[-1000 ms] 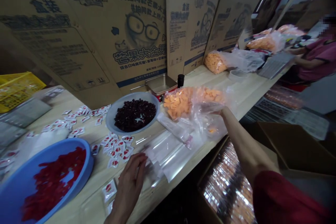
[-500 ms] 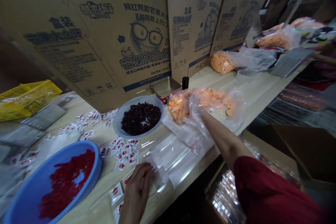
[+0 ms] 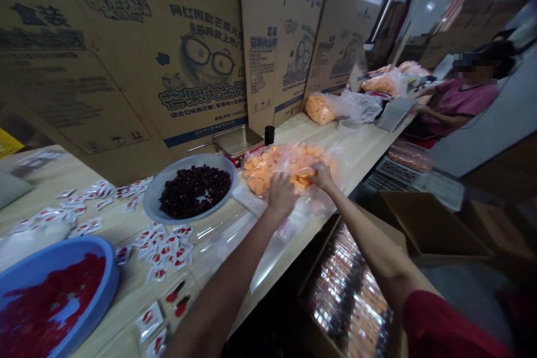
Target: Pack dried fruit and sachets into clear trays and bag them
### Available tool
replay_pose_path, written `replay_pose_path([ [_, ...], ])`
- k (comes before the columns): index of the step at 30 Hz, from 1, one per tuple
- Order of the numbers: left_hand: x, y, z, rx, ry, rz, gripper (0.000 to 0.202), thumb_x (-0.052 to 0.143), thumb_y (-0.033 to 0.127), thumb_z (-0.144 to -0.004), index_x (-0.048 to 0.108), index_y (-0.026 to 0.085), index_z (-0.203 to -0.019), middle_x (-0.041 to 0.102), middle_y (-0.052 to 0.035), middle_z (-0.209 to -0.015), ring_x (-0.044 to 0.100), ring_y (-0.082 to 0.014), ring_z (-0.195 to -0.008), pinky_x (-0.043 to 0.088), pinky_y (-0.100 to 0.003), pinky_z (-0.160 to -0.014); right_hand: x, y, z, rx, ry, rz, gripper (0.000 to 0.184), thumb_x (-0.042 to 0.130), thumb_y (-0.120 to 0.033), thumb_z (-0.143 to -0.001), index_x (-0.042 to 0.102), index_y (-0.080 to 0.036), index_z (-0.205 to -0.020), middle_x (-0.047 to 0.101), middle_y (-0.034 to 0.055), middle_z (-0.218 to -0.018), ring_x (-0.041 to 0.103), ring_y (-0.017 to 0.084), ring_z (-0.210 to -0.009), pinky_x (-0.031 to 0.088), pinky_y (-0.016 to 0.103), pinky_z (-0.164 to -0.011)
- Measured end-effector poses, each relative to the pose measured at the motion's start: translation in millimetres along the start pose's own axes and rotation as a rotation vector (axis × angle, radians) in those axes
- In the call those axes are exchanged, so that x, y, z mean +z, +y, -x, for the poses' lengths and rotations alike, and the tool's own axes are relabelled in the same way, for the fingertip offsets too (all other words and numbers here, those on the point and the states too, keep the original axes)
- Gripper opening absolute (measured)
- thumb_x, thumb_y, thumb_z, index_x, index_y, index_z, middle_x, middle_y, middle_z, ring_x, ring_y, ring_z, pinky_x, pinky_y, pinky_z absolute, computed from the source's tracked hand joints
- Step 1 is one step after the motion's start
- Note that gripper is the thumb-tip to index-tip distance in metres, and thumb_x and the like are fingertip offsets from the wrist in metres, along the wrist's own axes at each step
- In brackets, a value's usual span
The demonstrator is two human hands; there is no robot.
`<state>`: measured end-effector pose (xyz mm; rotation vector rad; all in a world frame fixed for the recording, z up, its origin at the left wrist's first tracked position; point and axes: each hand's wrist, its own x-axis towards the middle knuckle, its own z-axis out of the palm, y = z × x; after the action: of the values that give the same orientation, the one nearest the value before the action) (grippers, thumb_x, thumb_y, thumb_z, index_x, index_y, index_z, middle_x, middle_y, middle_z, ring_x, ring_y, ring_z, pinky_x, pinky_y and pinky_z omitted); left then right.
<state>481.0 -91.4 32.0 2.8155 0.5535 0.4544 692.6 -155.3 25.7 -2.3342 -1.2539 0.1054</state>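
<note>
A clear plastic bag [image 3: 262,170] of orange candy pieces lies on the table, its pieces spread out inside. My left hand [image 3: 282,196] rests on the near side of this bag, fingers spread over the plastic. At the right part of the bag, my right hand [image 3: 322,176] has its fingers curled down among the orange pieces; what they grip, if anything, is hidden. Clear flat plastic sleeves [image 3: 226,235] lie under and beside my left forearm. Nearer me, a clear tray holds two red-and-black pieces [image 3: 181,306] and white sachets [image 3: 150,321] with red print.
A pale bowl [image 3: 151,201] of dark pieces and a blue basin [image 3: 111,274] of red pieces stand left. Loose sachets [image 3: 165,249] lie between. Cardboard boxes [image 3: 210,140] line the back. A metal tin [image 3: 239,140] stands behind the bowl. A co-worker [image 3: 457,100] sits far right.
My left hand has moved from beside the tray forward and right onto the bag of orange pieces. The bag's contents now lie more together. The view has turned right.
</note>
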Motion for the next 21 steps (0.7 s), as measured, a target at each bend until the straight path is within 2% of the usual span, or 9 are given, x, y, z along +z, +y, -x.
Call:
replay_pose_path([
  [1,5.3,-14,-5,-0.109,0.004,-0.007,0.041,0.049,0.040,-0.095,0.061,0.018,-0.127,0.051,-0.0152,-0.145,0.032,-0.0360,-0.142,0.017,-0.063,-0.115,-3,8,2,0.039,0.009,0.055,0.032,0.071,-0.023,-0.080,0.066,-0.011,-0.110,0.059,0.0166,-0.121,0.058,0.029,-0.111,0.045,0.043,-0.099],
  [3,11.0,-41,-10,-0.237,0.010,-0.008,0.046,0.047,0.041,-0.095,0.058,0.016,-0.131,0.055,-0.0175,-0.140,0.036,-0.0368,-0.138,0.018,-0.063,-0.114,-10,20,5,0.096,0.000,0.108,0.039,0.076,-0.019,-0.072,0.068,-0.010,-0.108,0.060,0.0183,-0.120,0.059,0.030,-0.111,0.044,0.041,-0.099],
  [6,10.1,-56,-7,-0.254,-0.003,0.007,0.043,0.051,0.040,-0.091,0.060,0.018,-0.127,0.056,-0.0157,-0.140,0.037,-0.0369,-0.137,0.019,-0.062,-0.113,-21,34,7,0.098,-0.080,0.137,0.049,0.085,-0.021,-0.061,0.071,-0.015,-0.107,0.065,0.0136,-0.116,0.063,0.027,-0.104,0.048,0.035,-0.094],
  [9,2.1,-41,3,-0.181,0.051,0.033,0.035,0.054,0.033,-0.090,0.064,0.020,-0.121,0.056,-0.0135,-0.142,0.036,-0.0361,-0.138,0.021,-0.061,-0.113,-32,40,8,0.087,-0.124,0.140,0.046,0.084,-0.026,-0.064,0.072,-0.020,-0.108,0.068,0.0098,-0.111,0.064,0.025,-0.102,0.049,0.031,-0.090],
  [12,-10.6,-20,24,-0.083,0.141,0.079,0.032,0.053,0.025,-0.090,0.064,0.021,-0.119,0.057,-0.0106,-0.141,0.037,-0.0335,-0.138,0.023,-0.058,-0.113,-32,38,10,0.083,-0.117,0.133,0.037,0.079,-0.029,-0.071,0.072,-0.020,-0.106,0.067,0.0108,-0.114,0.062,0.027,-0.107,0.047,0.032,-0.091],
  [15,-25.2,-8,52,-0.039,0.172,0.134,0.031,0.054,0.023,-0.091,0.064,0.022,-0.119,0.057,-0.0091,-0.140,0.039,-0.0311,-0.137,0.026,-0.055,-0.113,-16,27,15,0.079,-0.116,0.109,0.050,0.082,-0.024,-0.065,0.070,-0.019,-0.114,0.062,0.0131,-0.125,0.059,0.029,-0.112,0.047,0.034,-0.092],
  [18,-38.8,-6,85,-0.037,0.175,0.173,0.029,0.054,0.022,-0.092,0.064,0.022,-0.118,0.059,-0.0084,-0.138,0.042,-0.0293,-0.135,0.029,-0.053,-0.112,5,12,23,0.073,-0.096,0.057,0.065,0.082,-0.021,-0.062,0.065,-0.021,-0.124,0.059,0.0153,-0.132,0.057,0.033,-0.115,0.044,0.039,-0.095],
  [21,-51.1,-8,120,-0.054,0.206,0.183,0.027,0.052,0.021,-0.093,0.065,0.023,-0.117,0.060,-0.0082,-0.136,0.042,-0.0286,-0.135,0.030,-0.053,-0.111,18,3,32,0.061,-0.051,-0.043,0.054,0.078,-0.018,-0.066,0.068,-0.023,-0.119,0.065,0.0137,-0.123,0.059,0.032,-0.114,0.041,0.041,-0.100],
])
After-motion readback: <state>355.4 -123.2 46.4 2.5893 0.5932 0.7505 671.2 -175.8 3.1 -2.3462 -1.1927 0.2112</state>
